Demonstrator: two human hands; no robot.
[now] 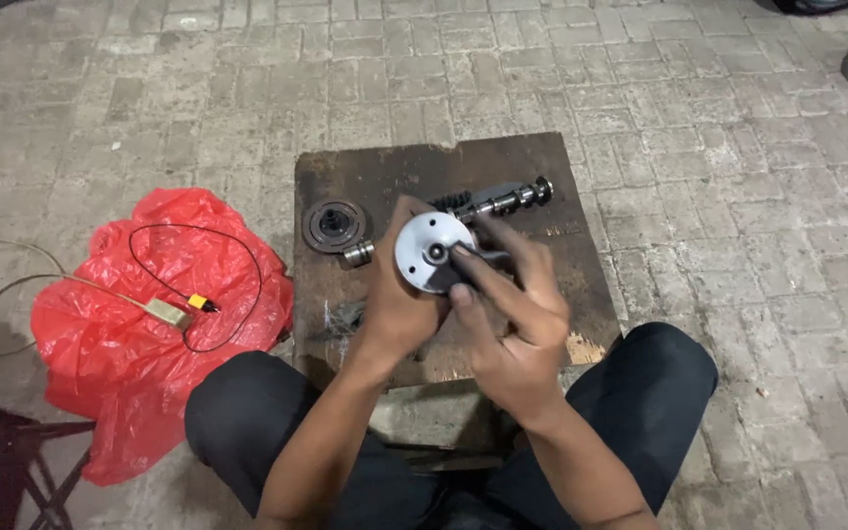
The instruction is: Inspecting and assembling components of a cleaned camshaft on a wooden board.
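The left hand [397, 304] is clamped on a round metal disc [431, 251], held face-up above the wooden board [345, 177]. The right hand [512, 314] closes on the disc's centre from the right, fingers [483, 280] together. A camshaft [503, 201] lies just beyond, its long axis running left-right; a dark round part [333, 227] sits left.

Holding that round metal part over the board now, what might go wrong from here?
1. The round metal disc is gripped only by the left hand and the right hand fingertips; it may slip onto the wooden board.
2. The shaft lies near the board's far edge and might roll off if bumped.
3. The small cylinder beside the left hand could be knocked away.
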